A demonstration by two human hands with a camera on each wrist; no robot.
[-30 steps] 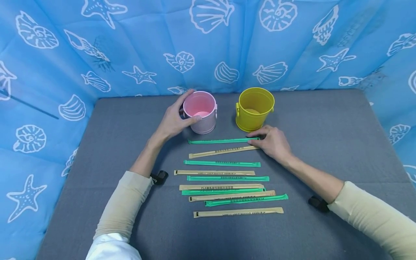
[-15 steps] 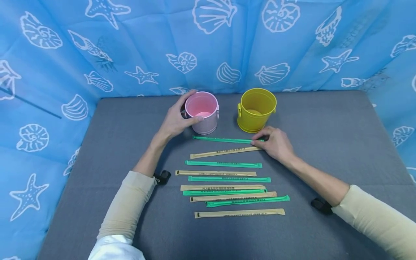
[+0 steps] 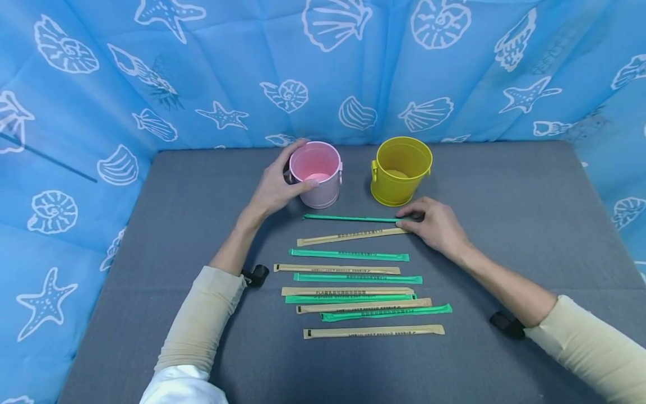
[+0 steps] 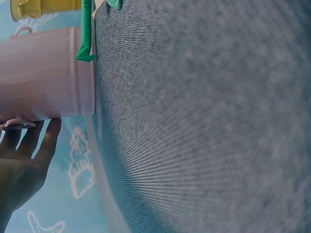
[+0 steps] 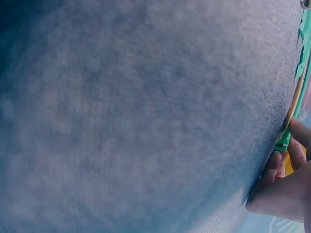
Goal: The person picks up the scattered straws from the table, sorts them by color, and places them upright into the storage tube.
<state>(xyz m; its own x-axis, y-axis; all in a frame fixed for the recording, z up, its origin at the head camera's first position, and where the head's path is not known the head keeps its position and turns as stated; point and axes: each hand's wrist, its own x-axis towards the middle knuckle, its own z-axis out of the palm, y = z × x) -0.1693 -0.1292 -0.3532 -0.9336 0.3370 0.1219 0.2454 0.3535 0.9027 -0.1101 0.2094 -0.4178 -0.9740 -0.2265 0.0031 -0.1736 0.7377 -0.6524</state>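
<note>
My left hand grips a small pink bucket at its left side, thumb over the front rim and fingers around the back. In the left wrist view, fingertips lie along the wall of that upright bucket, near its handle. My right hand pinches the right end of a green paper-wrapped straw in front of the buckets. The right wrist view shows thumb and finger at the straw's tip. A tan wrapped straw lies just in front, its right end near my right thumb.
A yellow bucket stands right of the pink one. Several more green and tan wrapped straws lie in rows toward me on the grey tablecloth, some overlapping. A blue shell-print curtain hangs behind the table.
My right hand takes the far green straw's end, and the straw shifts slightly right and turns edge-on. The left hand stays on the pink bucket. The whole view drifts a little.
</note>
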